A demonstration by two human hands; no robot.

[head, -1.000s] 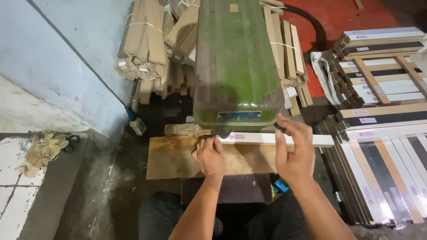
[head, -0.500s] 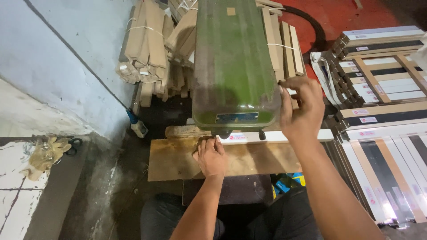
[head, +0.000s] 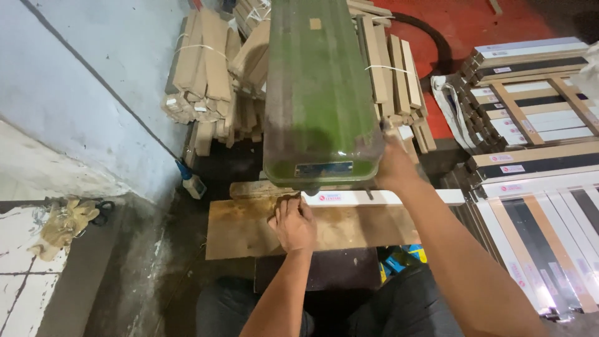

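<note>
A bulky green machine housing [head: 318, 93], worn and dusty, fills the middle of the view and hides whatever tool hangs beneath its near edge. Its top is cut off by the frame. Under it lies a flat wooden work board [head: 249, 228], brown and stained, with a long white strip [head: 387, 198] resting along its far edge; the strip's left end disappears under the housing.

The right hand [head: 394, 163] is raised to the right side of the housing, touching its lower corner. Its fingers are hidden behind the machine, so whether they grip something cannot be told. The left hand [head: 293, 223] rests on the board just near of the strip's left end, fingers curled and pressed together, knuckles up; whether the fingertips touch the strip is hard to make out.

Far left, bundles of pale wooden slats [head: 206, 68] tied with cord lean in a heap. To the right, stacks of flat laminated panels [head: 536, 187] in white, black and tan run out of frame. A crumpled rag [head: 62, 221] lies on the left ledge.
</note>
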